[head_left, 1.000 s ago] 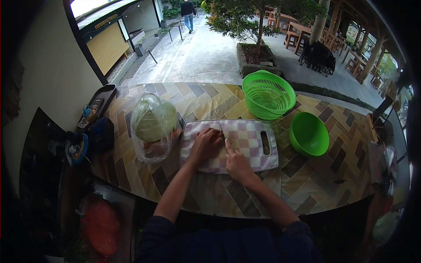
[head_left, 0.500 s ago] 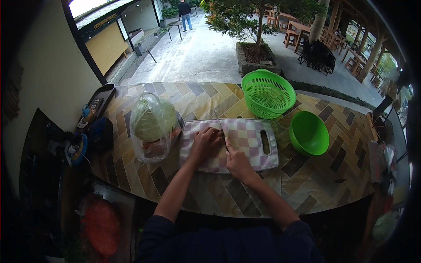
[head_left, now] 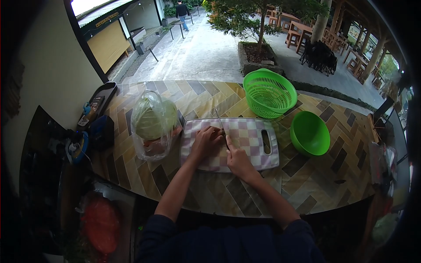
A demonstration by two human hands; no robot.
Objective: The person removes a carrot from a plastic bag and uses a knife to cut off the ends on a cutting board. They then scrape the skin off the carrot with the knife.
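A checkered white and mauve cutting board (head_left: 254, 149) lies on the patterned table (head_left: 219, 190). Over its middle, my right hand (head_left: 238, 159) is closed round the handle of a knife (head_left: 219, 115), whose thin blade points away from me. My left hand (head_left: 208, 142) rests on the board just left of the knife, fingers curled together; whatever lies under them is too small and hidden to name. Left of the board stands a clear plastic bag (head_left: 151, 151) holding a pale green cabbage (head_left: 154, 122) and something orange.
Behind the board's right end stands a green strainer basket (head_left: 269, 94), with a green bowl (head_left: 309, 133) to its right. A dark tray (head_left: 104, 98) and a dark box (head_left: 101, 132) sit at the left edge. A person (head_left: 182, 14) walks far off outside.
The view has shifted slightly. The distant person has moved a little. Both hands stay in nearly the same place on the board, with the knife still held.
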